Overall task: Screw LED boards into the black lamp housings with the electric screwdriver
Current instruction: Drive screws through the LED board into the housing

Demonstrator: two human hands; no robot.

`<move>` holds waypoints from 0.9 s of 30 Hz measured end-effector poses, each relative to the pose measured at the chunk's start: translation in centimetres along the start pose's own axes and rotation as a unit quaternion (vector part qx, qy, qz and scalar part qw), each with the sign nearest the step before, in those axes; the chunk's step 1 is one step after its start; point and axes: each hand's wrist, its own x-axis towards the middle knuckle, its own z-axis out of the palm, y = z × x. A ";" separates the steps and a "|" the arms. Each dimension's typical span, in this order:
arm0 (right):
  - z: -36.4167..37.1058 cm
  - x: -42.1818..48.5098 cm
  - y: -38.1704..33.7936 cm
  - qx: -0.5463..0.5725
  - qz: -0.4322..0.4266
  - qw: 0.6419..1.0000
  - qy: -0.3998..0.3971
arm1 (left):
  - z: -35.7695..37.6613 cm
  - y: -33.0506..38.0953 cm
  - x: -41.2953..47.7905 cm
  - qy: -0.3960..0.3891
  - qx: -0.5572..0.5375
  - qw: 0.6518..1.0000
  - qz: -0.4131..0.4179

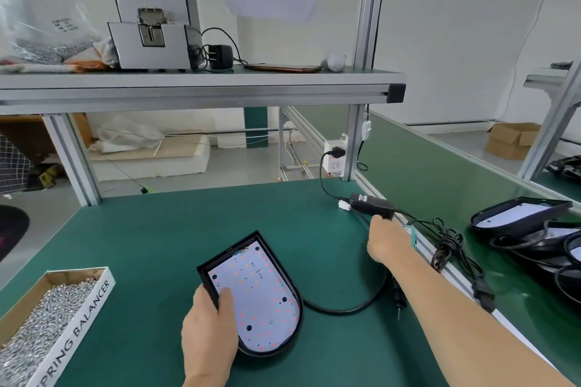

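A black lamp housing [296, 291] lies flat on the green mat in front of me, with a white LED board [259, 289] seated in it. My left hand [209, 333] grips its near left edge, with the thumb pressed on the board. To the right, my right hand [386, 243] is curled round the electric screwdriver [397, 292]. Its teal body shows beside the wrist, and its black nose and bit point down toward me under the forearm. The bit is off to the right of the housing and does not touch it.
A cardboard box of loose screws [47, 317] sits at the front left. A black power adapter [372, 206] and its cable [345, 308] lie behind and beside the housing. More housings [518, 217] are stacked on the right belt. An upper shelf [201, 85] carries a metal screw feeder [154, 28].
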 end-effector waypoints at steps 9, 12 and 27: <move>-2.1 -3.8 -4.6 0.325 -0.096 0.941 0.008 | 0.0 0.0 0.0 -0.005 -0.010 1.000 -0.005; -3.6 -6.7 -6.1 0.436 -0.147 0.887 0.030 | 0.0 0.0 0.1 -0.006 -0.001 1.000 0.001; 1.6 -12.9 -11.8 0.563 -0.074 0.816 -0.104 | -1.0 0.3 -0.4 -0.039 -0.009 0.999 0.015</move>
